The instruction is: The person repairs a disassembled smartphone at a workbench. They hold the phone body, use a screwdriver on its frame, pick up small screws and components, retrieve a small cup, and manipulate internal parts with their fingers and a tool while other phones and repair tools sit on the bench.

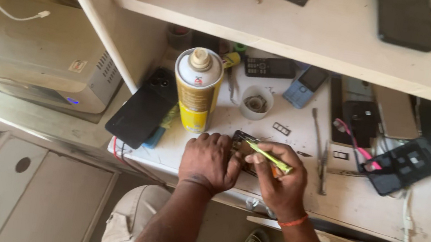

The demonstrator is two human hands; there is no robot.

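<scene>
Nearest, left hand (209,163) pressed flat on a dark phone board (240,144) at the bench (352,198) front edge, grip closed over it. Right hand (280,185) just beside, grip tight around a yellow-green tool (270,157), tip on the board. Beyond, spray can (196,87), black phone (143,110), small cup (256,103), keypad phones (269,66).

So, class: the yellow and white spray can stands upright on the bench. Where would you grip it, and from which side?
Grip the spray can round its cylindrical body, about mid-height, coming from the front left. It stands upright, so a side wrap suits it. The shelf overhangs close above, the black phone lies to its left, and both hands work just in front to the right.
</scene>
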